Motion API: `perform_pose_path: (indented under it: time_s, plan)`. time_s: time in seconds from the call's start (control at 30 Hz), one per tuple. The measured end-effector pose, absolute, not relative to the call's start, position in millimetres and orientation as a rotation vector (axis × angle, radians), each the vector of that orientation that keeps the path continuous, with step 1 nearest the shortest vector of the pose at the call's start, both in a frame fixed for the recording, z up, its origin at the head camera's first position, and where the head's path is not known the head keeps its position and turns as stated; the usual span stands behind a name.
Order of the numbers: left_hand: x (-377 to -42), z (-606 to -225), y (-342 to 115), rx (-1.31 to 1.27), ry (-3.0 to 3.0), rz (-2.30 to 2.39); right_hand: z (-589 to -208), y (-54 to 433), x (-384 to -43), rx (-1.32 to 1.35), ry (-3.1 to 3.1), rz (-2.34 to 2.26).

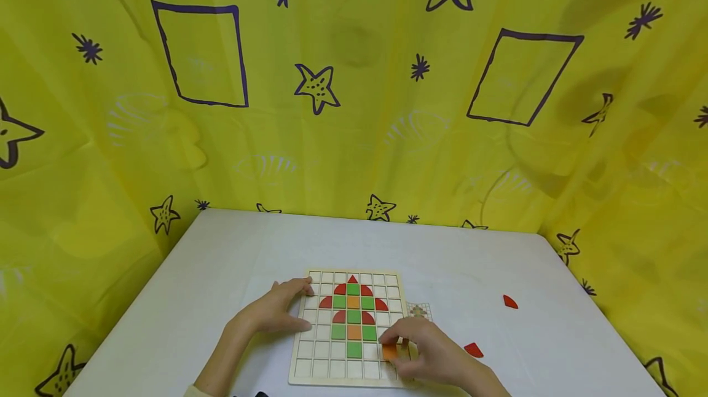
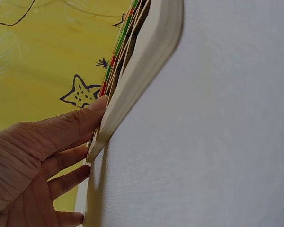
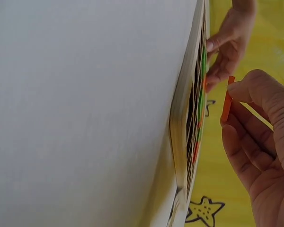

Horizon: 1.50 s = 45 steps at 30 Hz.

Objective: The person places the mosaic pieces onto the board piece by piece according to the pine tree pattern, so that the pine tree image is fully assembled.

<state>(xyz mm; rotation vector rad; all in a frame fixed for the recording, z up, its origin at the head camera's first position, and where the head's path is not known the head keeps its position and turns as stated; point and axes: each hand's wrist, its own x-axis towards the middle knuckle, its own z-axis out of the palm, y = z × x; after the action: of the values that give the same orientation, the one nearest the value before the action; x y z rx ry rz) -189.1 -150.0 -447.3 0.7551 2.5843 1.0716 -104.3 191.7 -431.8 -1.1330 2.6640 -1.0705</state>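
Note:
A wooden grid board [image 1: 321, 367] lies on the white table, with green and orange squares and red curved pieces set in its middle cells and a red triangle at the top. My right hand [image 1: 428, 351] pinches an orange square tile [image 1: 389, 353] between thumb and fingers over the board's lower right. In the right wrist view that orange tile [image 3: 228, 99] is seen edge-on, held above the board. My left hand [image 1: 276, 308] rests at the board's left edge, fingers spread and the thumb touching the rim, as the left wrist view also shows.
Two red quarter-round pieces [image 1: 510, 302] [image 1: 474, 349] lie on the table [image 1: 249, 243] to the right of the board. A small printed pattern card [image 1: 418, 311] sticks out beside the board's right edge. Yellow curtain [image 1: 354, 139] with stars surrounds the table.

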Motion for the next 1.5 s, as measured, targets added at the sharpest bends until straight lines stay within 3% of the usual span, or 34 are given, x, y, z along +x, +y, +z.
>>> perform_pose_path:
  time_s: [0.53, 1.23, 1.5]
  plan:
    - [-188, -446, -151, 0.781, 2.586, 1.07, -437, 144, -100, -1.25, 2.607, -0.863]
    - [-189, -447, -151, 0.774, 2.578, 1.062, -437, 136, -102, -1.302, 2.613, -0.831]
    - [-189, -446, -150, 0.759, 2.586, 1.059, -434, 155, -98, -1.074, 2.638, -0.893]
